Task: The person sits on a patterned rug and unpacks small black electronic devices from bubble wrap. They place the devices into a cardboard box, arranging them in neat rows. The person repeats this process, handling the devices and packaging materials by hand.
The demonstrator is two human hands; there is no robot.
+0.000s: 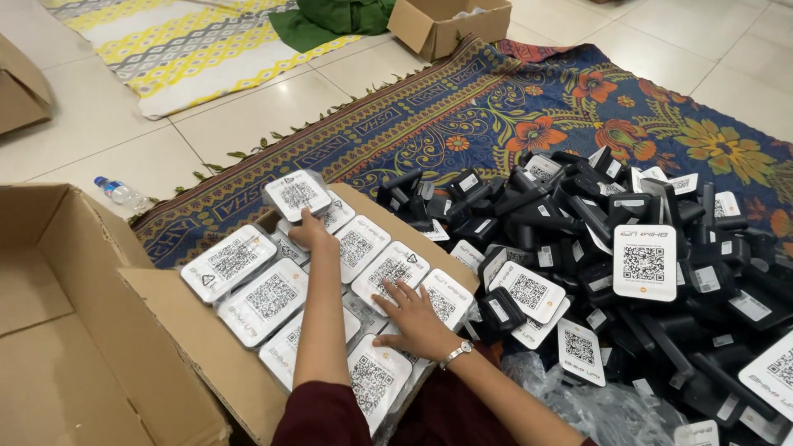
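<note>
My left hand [311, 233] reaches to the far end of an open cardboard box [178, 326] and grips a white-faced square device in clear wrap [296, 194], tilted above the others. Rows of the same wrapped white devices [268, 297] fill the box, faces up. My right hand [415, 318], with a bracelet on the wrist, lies flat with fingers spread on the wrapped devices at the box's right side. To the right lies a big heap of black devices [628, 272], some showing white coded faces.
A patterned blue floral mat [496, 107] lies under the heap. A second open cardboard box [446, 25] stands at the back, beside green cloth [330, 16]. A plastic bottle [120, 192] lies on the tiled floor at left. Crumpled clear plastic [595, 405] lies at front right.
</note>
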